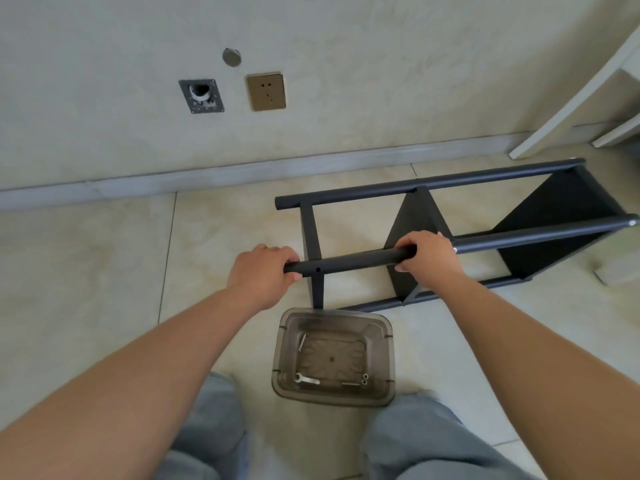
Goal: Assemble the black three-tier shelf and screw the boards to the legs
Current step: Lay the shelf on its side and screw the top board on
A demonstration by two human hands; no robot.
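Black shelf point(450, 233) lies on its side on the floor tiles point(104, 271); its near upper leg point(349, 261) is gripped by left hand point(259, 275) and right hand point(427, 256). An unfilled screw hole point(318, 270) suggests the leg could slip free. Counted: three boards, four legs, one tray point(334, 356), one wrench point(306, 380), seemingly two nuts point(365, 379)

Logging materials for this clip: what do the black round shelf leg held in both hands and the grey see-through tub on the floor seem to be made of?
The black round shelf leg looks like painted metal tube: matte, even sheen, a drilled hole near its end. The grey see-through tub looks like smoky clear plastic: the wrench and screws inside show through its glossy moulded walls. Neither is certain.
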